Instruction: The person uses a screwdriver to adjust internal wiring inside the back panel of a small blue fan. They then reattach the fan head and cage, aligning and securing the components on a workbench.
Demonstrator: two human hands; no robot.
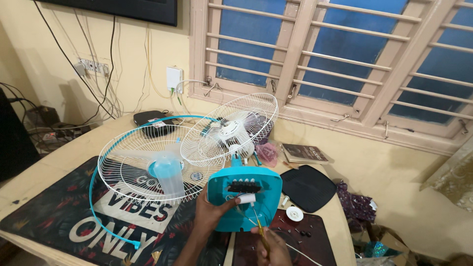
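The left hand grips the glossy turquoise plastic fan base, pinching a small white cylindrical part inside its opened shell. The right hand is clenched around a thin yellow-handled screwdriver. The base stands on the surface, beside round white wire grilles.

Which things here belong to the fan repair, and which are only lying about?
In the work: turquoise fan base, held by left hand; screwdriver in right hand; wire grille; rear grille; white knob; black cover.

Lying about: book; black box; pink bag.
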